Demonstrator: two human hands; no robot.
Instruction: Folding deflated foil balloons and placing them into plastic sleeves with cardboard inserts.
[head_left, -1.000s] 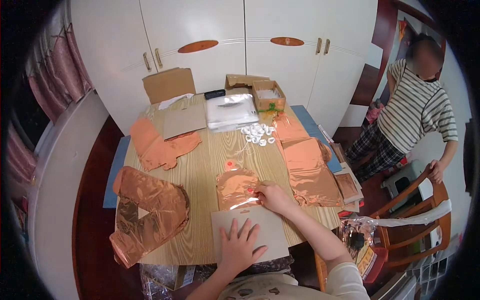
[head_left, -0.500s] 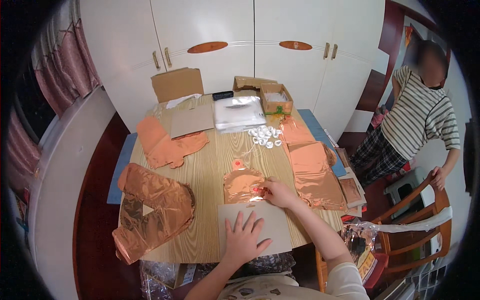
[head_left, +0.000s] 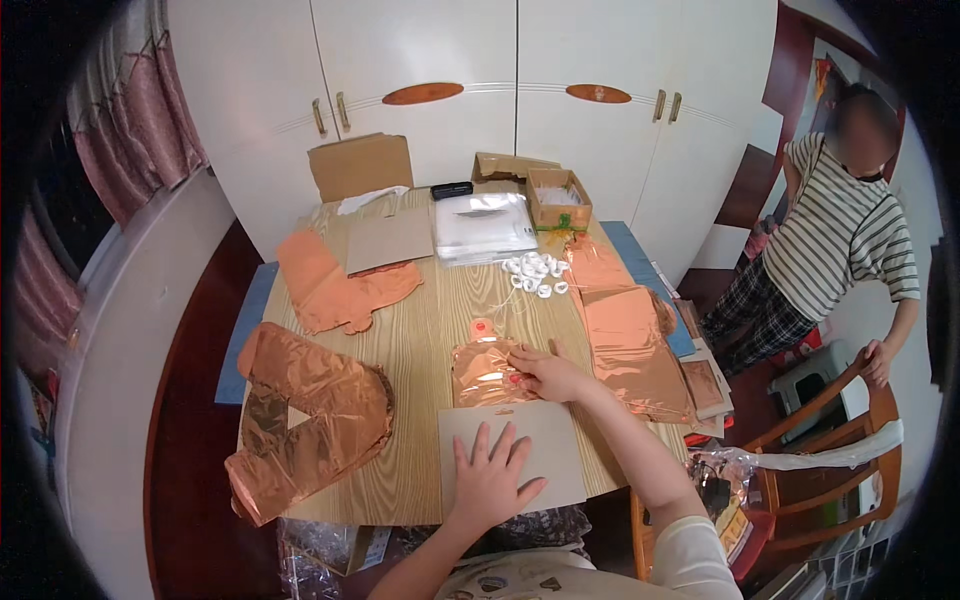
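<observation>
My left hand lies flat with its fingers spread on a grey-beige cardboard sheet at the table's near edge. Just beyond, a folded piece of shiny copper-coloured foil, which looks like a flat foil balloon, extends from the card's far edge. My right hand rests on the foil's right side with its fingers stretched out, beside a small red spot. At the foil's far end is a tab with a red round mark.
Flat copper foil shapes lie at left, far left and right. Farther back are white coiled ribbons, transparent plastic bags and an open cardboard box. A person stands at right, holding a wooden chair.
My right hand has shifted slightly up and left over the foil, and its fingers have gone from a pinch near the red spot to stretched out. My left hand stays on the card.
</observation>
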